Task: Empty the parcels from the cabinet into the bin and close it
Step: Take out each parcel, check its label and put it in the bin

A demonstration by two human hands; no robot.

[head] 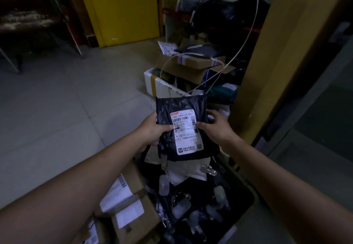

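Observation:
A black plastic parcel [181,108] with a white shipping label faces me, held upright above a dark bin [242,184]. My left hand [152,131] grips its left edge, thumb on the label's side. My right hand [215,127] holds the right edge, thumb on the label and fingers behind. The bin below holds dark bags, white wrapping and several small clear packets. A cardboard box [129,203] with labels lies at the bin's left side. No cabinet door is plainly visible.
A tall brown cardboard panel [282,56] stands at the right. Behind the parcel sit a white foam box [158,85], stacked cartons [191,66] and dark bags, with a thin white cable [246,39] looping over them. A yellow panel [122,8] stands at the back. Grey tiled floor [63,100] spreads left.

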